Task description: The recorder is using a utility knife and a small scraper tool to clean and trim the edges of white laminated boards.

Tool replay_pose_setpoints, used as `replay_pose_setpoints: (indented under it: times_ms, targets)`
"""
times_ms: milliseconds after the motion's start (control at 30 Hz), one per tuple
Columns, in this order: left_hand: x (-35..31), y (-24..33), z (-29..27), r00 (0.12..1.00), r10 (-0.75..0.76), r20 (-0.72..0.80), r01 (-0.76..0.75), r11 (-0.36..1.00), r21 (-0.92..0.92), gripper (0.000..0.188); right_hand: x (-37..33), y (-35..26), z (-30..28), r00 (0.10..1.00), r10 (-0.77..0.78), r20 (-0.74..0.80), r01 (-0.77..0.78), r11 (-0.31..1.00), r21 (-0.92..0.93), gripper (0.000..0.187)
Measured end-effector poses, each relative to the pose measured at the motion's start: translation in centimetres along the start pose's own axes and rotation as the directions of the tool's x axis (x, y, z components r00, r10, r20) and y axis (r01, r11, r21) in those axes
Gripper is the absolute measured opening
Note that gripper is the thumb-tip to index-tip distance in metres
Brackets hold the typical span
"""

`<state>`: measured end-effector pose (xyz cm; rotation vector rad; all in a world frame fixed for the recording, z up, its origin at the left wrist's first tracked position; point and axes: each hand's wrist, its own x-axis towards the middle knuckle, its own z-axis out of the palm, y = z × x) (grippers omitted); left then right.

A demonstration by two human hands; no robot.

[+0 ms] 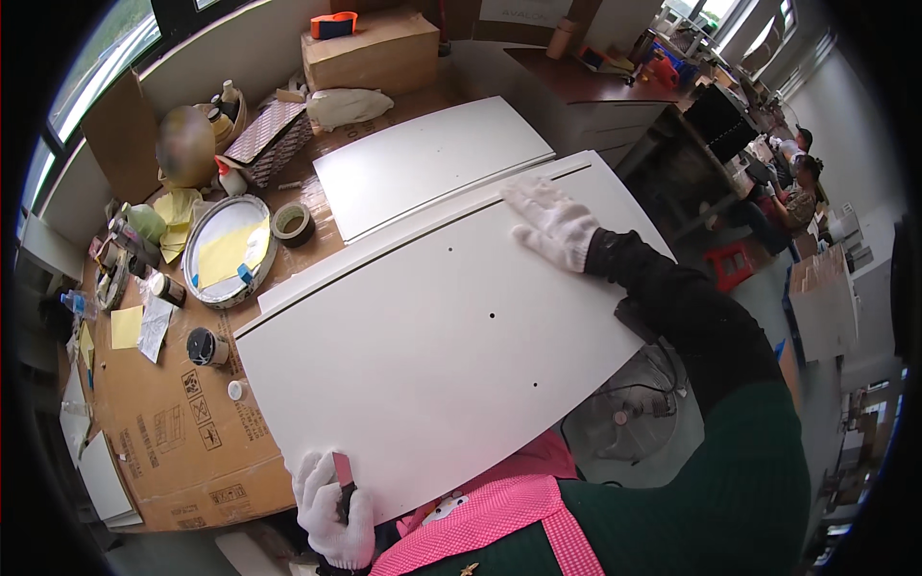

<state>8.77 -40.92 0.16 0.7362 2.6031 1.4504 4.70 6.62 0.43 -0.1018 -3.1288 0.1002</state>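
Note:
A large white panel point(432, 317) with several small dark holes and a groove along its far edge lies across the cardboard-covered table. My right hand point(552, 223), in a white knit glove, rests on its far right part with the fingers stretched out. At the near left corner, my gloved left hand point(331, 514) is closed around a small scraper-like tool point(343, 472) with a dark handle and a flat pinkish blade, which points up. Beyond the large panel is another white panel point(432, 158).
On the left stand a round lid point(216, 259) bearing yellow paper, a tape roll point(293, 224), a dark-topped jar point(205, 347) and a small white cap point(237, 390). A cardboard box point(370, 53) is at the back. Below the panel's right edge is a fan point(629, 413). Other people point(792, 192) sit far right.

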Motion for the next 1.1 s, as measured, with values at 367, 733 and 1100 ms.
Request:
replay_pose_setpoints:
  times_ms: [367,733,1100]
  targets:
    - [0.5,0.4,0.4,0.988,0.156,0.004,-0.156,0.984,0.092,0.021,-6.4,12.0,0.2,0.852,0.273,-0.447,-0.405,0.884,-0.232,0.035]
    - [-0.3,-1.0,0.7,0.982,0.19,-0.019,-0.186,0.974,0.125,0.017,-16.1,-10.4,-0.1,0.987,-0.138,-0.087,0.153,0.968,0.201,0.062]
    - [-1.2,-1.7,-2.2,0.967,-0.24,0.081,0.252,0.945,-0.206,0.013,-17.7,8.9,-1.9,0.363,0.924,0.123,-0.924,0.374,-0.078,0.055]
